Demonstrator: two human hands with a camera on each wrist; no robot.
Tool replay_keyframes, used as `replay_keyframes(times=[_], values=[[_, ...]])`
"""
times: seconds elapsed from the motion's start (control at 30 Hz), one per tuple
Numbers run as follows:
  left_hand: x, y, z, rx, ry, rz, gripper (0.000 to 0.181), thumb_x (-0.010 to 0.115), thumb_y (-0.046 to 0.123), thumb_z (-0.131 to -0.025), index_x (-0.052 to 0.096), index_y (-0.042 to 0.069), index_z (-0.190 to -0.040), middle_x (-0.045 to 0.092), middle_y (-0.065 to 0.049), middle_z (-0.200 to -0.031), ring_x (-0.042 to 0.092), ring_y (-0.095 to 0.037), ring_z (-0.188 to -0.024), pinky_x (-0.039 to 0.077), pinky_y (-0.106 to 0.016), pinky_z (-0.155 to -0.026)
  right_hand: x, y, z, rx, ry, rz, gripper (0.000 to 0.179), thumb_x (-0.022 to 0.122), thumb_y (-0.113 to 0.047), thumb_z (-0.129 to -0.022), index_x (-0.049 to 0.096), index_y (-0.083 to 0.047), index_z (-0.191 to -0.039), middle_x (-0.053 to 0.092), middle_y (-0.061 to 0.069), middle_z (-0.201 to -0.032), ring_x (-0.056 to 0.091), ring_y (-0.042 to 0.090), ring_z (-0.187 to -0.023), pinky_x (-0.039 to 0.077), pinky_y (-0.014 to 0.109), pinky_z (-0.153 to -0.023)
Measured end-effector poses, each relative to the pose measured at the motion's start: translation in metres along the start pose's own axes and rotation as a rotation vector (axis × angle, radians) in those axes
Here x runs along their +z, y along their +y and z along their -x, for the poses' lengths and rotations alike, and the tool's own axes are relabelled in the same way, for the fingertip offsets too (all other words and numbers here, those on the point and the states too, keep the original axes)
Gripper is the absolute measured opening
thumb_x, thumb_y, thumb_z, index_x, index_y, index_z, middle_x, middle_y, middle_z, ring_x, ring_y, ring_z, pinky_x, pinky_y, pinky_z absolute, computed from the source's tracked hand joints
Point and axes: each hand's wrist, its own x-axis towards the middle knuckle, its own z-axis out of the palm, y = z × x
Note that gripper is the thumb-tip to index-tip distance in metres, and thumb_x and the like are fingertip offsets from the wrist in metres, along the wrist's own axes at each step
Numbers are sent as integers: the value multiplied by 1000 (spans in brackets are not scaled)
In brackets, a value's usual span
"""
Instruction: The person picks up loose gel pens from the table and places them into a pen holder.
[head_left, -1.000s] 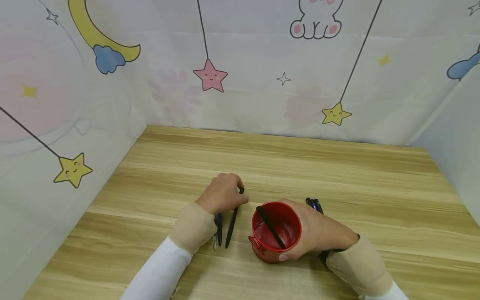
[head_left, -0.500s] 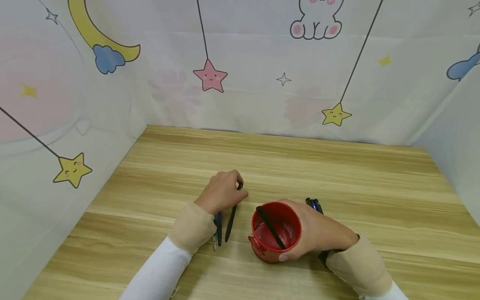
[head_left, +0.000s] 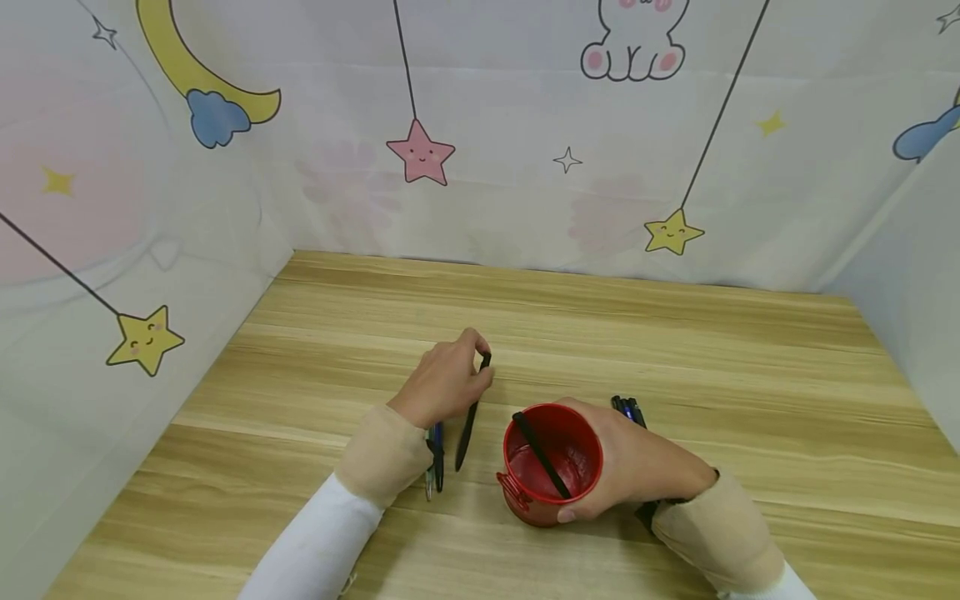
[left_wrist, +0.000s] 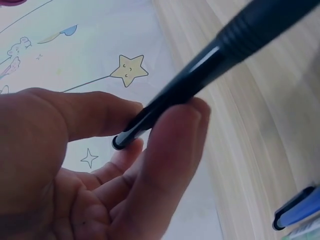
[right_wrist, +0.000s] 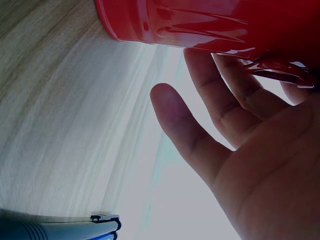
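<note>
My left hand point(head_left: 447, 383) pinches the top end of a black pen point(head_left: 467, 433) between thumb and fingertips, left of the red bucket. In the left wrist view this pen point(left_wrist: 205, 70) slants up to the right from the fingertips. My right hand point(head_left: 637, 458) holds the small red metal bucket point(head_left: 534, 510) from its right side, thumb near the front of the rim. A black pen point(head_left: 542, 457) leans across the inside of the bucket. The right wrist view shows several fingertips against the bucket's wall point(right_wrist: 200, 22), with one finger apart from it.
On the wooden table point(head_left: 585, 325), a dark blue pen point(head_left: 438, 467) and a pale pen point(head_left: 429, 483) lie partly under my left wrist. Several pens point(head_left: 627, 407) lie beyond my right hand, partly hidden by it. Printed cloth walls point(head_left: 510, 208) stand around the table.
My left hand has shifted slightly away from me, and the pinched pen has moved with it, its lower tip farther up the table. The right hand and bucket have stayed still.
</note>
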Motion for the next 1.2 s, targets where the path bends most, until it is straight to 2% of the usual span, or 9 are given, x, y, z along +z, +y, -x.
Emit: replay_keyframes(times=[0.17, 0.33, 0.6, 1.2], values=[[-2, 3, 1, 2, 17, 31, 27, 65, 23, -100, 55, 9, -121, 67, 2, -78, 58, -14, -57, 47, -31, -55, 1, 0, 1, -6, 2, 8, 84, 94, -27, -71, 51, -26, -142, 59, -4, -134, 56, 23, -122, 56, 46, -91], [-3, 4, 1, 21, 50, 57, 30, 68, 23, -99, 55, 8, -121, 67, 3, -73, 59, -12, -56, 48, -30, -55, 1, 0, 1, 5, 4, 10, 83, 95, -28, -70, 51, -27, -142, 59, -4, -134, 56, 23, -121, 56, 45, -91], [-4, 3, 0, 57, 141, 61, 32, 73, 27, -95, 58, 7, -116, 65, 4, -70, 57, -12, -54, 48, -30, -52, 2, 1, 1, 2, 2, 15, 84, 94, -29, -71, 50, -27, -143, 59, -4, -135, 56, 23, -122, 56, 45, -91], [-6, 4, 5, 75, 223, 111, 25, 68, 27, -98, 59, 10, -113, 64, 6, -67, 56, -14, -51, 46, -33, -51, 6, 2, -1, -4, 5, 18, 83, 94, -28, -71, 50, -27, -142, 59, -4, -134, 56, 23, -122, 56, 45, -92]])
